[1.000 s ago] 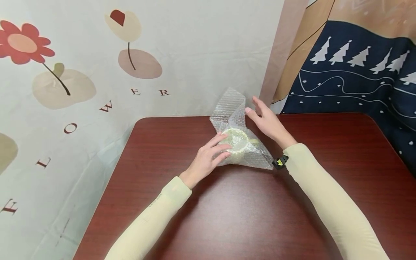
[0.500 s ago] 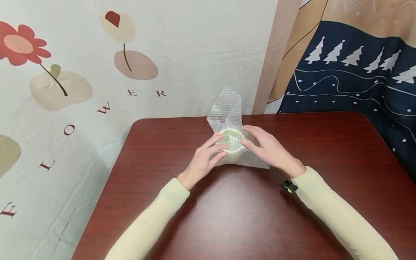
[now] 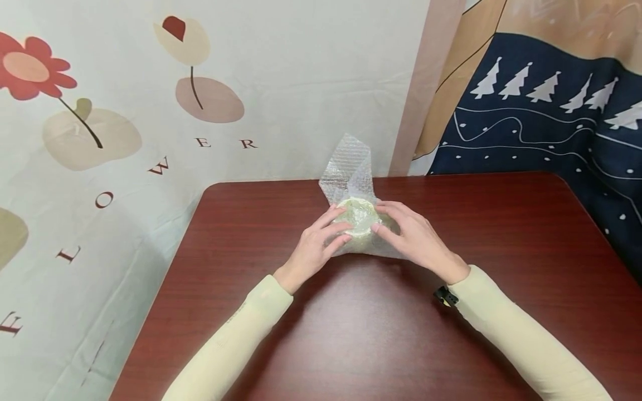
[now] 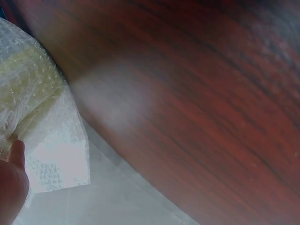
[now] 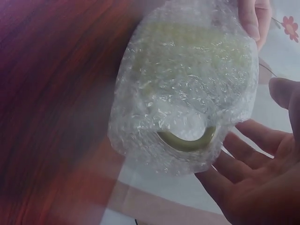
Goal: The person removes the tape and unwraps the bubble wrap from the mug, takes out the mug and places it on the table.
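A pale yellow-green mug (image 3: 359,214), wrapped in clear bubble wrap (image 3: 348,167), stands upright near the table's back edge. Its curved handle (image 5: 187,143) shows through the wrap in the right wrist view. My left hand (image 3: 313,248) holds the mug from the left, fingers and thumb spread against its side. From the right, my right hand (image 3: 413,234) reaches around the wrap with its fingers extended. In the right wrist view, its fingers (image 5: 248,150) lie along the far side of the wrap and its thumb stands apart from it.
The dark red-brown wooden table (image 3: 321,334) has rounded back corners. Behind it hangs a pale cloth (image 3: 301,83) with flowers and letters. A navy cloth (image 3: 541,128) with white trees hangs at the back right. A black device (image 3: 446,296) sits on my right wrist.
My right hand has come down from beside the upright flap to the mug's right side, covering the wrap's right corner. My left hand has stayed on the mug.
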`<action>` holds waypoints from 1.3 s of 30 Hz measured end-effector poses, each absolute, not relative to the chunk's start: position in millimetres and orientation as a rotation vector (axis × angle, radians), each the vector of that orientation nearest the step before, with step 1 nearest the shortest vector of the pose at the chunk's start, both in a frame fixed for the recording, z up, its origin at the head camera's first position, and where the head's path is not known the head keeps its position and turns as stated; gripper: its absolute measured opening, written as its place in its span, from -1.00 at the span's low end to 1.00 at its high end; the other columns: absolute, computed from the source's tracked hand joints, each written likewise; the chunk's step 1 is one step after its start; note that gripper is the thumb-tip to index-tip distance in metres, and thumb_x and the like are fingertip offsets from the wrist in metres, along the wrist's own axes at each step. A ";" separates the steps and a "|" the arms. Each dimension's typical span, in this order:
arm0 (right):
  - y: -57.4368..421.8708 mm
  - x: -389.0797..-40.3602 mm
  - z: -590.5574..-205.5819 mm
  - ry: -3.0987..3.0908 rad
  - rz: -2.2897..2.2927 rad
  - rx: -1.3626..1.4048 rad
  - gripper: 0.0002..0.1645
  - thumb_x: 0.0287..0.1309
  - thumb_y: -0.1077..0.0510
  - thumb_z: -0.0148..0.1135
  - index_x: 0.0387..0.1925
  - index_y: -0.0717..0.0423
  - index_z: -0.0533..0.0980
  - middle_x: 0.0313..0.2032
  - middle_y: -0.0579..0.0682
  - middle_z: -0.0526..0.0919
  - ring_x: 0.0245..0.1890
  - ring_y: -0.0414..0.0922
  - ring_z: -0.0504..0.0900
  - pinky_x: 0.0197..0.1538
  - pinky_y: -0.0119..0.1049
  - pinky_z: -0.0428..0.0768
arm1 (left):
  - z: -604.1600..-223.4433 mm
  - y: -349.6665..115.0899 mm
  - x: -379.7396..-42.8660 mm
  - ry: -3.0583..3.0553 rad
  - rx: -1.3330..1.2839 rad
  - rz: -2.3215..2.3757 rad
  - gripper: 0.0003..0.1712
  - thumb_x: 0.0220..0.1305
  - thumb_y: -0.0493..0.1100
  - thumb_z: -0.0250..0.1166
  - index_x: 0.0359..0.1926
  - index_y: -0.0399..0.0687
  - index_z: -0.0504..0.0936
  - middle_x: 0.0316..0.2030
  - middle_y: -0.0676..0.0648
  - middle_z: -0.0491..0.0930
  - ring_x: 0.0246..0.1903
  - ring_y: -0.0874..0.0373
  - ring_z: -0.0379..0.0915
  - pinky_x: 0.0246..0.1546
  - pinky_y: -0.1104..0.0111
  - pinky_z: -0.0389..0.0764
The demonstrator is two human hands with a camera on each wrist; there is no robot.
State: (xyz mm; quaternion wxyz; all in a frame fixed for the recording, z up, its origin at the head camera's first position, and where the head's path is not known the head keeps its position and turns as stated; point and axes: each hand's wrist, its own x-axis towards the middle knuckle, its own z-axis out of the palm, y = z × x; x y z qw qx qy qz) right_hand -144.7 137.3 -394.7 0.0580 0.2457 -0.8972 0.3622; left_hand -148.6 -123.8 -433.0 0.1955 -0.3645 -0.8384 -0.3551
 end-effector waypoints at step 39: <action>138.9 -151.0 -399.9 -2.700 1.177 0.690 -0.42 0.29 0.03 0.46 0.27 0.16 0.61 0.31 0.07 0.58 0.31 0.06 0.54 0.20 0.08 0.56 | -409.0 -144.7 -174.8 -2.606 -1.121 -1.148 -0.05 0.54 0.48 -0.28 0.54 -0.12 0.34 0.58 -0.02 0.19 0.60 -0.05 -0.08 0.56 0.13 0.00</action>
